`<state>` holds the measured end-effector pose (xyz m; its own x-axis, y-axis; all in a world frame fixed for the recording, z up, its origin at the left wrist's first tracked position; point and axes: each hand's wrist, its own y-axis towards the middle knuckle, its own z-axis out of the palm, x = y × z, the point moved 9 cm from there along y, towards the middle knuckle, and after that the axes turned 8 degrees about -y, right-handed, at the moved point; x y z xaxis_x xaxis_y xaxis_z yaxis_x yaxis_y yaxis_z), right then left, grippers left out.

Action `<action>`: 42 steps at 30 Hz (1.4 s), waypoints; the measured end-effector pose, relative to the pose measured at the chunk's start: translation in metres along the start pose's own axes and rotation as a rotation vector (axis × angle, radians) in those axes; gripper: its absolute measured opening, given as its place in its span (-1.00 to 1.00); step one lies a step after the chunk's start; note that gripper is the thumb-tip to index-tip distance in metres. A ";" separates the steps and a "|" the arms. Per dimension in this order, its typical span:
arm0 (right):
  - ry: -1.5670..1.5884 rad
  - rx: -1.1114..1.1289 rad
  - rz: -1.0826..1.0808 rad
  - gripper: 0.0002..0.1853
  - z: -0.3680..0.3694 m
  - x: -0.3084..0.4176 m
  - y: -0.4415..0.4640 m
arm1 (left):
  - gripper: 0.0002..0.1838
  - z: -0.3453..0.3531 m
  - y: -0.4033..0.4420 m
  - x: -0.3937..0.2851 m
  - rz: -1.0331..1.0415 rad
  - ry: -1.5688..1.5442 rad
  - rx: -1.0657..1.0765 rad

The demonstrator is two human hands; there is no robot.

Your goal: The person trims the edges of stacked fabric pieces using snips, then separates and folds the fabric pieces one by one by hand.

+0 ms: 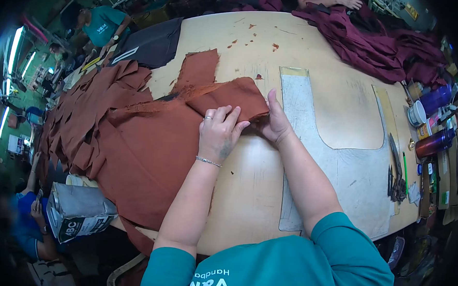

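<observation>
A rust-brown fabric piece [231, 99] is folded over itself in front of me, its cut edges frayed. My left hand [219, 129], with a ring and a bracelet, has its bent fingers on top of the fold and its thumb along the lower edge, gripping the cloth. At the fold's right end is my right hand [277, 119], its thumb raised apart from the fabric. The other right fingers are mostly hidden behind the cloth edge. A larger sheet of the same rust-brown fabric [150, 157] spreads leftward under my left forearm.
Stacked rust-brown pieces [80, 119] lie left, dark cloth [154, 38] behind. A grey pattern template [336, 174] covers the table's right part, with scissors [396, 167] beside it. Maroon fabric [364, 41] lies far right. A co-worker [103, 25] stands at the far left.
</observation>
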<state>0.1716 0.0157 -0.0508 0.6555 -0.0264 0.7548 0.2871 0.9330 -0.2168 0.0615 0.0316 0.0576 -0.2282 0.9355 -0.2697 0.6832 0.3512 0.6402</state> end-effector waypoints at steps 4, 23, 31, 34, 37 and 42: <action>0.164 0.084 -0.060 -0.14 0.006 -0.015 0.000 | -0.70 0.002 -0.006 0.001 0.024 -0.016 0.032; 0.161 0.312 -0.122 -0.06 0.018 0.013 -0.006 | -0.70 0.027 0.010 -0.008 -0.005 -0.309 0.047; 0.183 0.263 -0.056 -0.08 0.017 0.014 -0.008 | -0.83 0.030 0.012 0.006 -0.119 -0.462 0.035; 0.156 0.247 -0.057 -0.07 0.017 0.013 -0.007 | -0.87 0.029 0.010 0.009 -0.175 -0.502 0.001; 0.132 0.299 -0.133 -0.07 0.022 0.020 -0.007 | -0.90 0.034 0.004 0.020 -0.326 -0.603 -0.048; -0.278 0.132 -0.326 0.03 0.006 0.019 0.001 | -0.91 0.052 -0.015 0.047 -0.707 -0.989 -0.157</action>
<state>0.1802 0.0188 -0.0325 0.3277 -0.2457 0.9123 0.3437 0.9304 0.1271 0.0760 0.0684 -0.0020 0.1568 0.1293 -0.9791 0.5158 0.8348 0.1928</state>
